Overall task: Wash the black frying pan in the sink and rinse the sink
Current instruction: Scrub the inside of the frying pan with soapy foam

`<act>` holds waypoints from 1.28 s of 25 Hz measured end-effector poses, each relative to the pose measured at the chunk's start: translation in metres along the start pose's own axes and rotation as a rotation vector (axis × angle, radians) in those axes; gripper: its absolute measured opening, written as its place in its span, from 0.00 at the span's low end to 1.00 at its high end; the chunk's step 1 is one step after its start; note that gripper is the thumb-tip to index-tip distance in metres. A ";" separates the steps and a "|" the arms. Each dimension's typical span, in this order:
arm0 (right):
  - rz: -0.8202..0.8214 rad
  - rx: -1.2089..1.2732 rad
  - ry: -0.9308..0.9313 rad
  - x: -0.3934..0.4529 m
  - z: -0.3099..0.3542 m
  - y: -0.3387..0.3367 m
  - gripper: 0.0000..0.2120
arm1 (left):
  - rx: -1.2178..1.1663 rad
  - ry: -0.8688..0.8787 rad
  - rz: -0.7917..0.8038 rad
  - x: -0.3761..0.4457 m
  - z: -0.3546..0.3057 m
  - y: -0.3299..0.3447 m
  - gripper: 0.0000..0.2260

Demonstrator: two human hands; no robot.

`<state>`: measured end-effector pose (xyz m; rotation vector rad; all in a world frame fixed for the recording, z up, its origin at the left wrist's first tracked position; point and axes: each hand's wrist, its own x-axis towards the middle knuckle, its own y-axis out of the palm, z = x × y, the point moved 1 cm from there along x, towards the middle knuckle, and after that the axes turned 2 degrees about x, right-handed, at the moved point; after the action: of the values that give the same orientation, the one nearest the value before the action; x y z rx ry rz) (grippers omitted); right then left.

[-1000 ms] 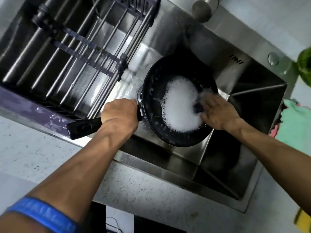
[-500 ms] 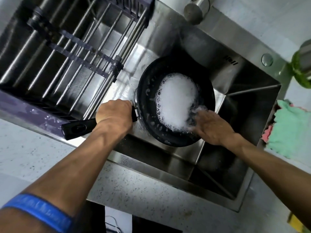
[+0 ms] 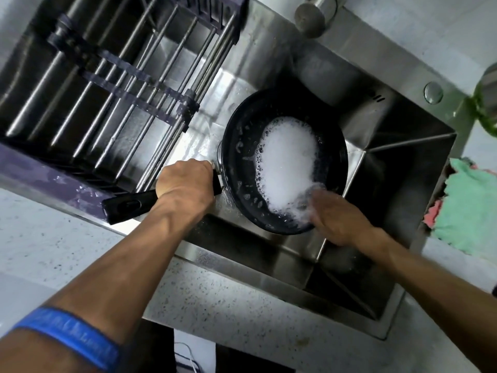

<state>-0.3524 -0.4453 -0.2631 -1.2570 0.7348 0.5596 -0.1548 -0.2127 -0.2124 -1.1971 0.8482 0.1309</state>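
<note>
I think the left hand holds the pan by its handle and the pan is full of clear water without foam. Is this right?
Not quite. The left hand does hold the black frying pan by its handle, but the head view shows thick white foam inside it, not clear water.

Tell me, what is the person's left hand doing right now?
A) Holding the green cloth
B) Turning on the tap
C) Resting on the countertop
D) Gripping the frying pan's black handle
D: the left hand is wrapped round the black handle of the frying pan, holding it over the sink while the right hand scrubs in the foam.
</note>
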 end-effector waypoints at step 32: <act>-0.136 0.855 0.226 0.085 0.045 -0.043 0.32 | -0.017 0.020 0.019 -0.004 0.001 -0.004 0.12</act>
<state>-0.2569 -0.4131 -0.2933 -0.5599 0.9321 -0.0376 -0.1543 -0.2120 -0.2066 -1.2086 0.8775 0.1421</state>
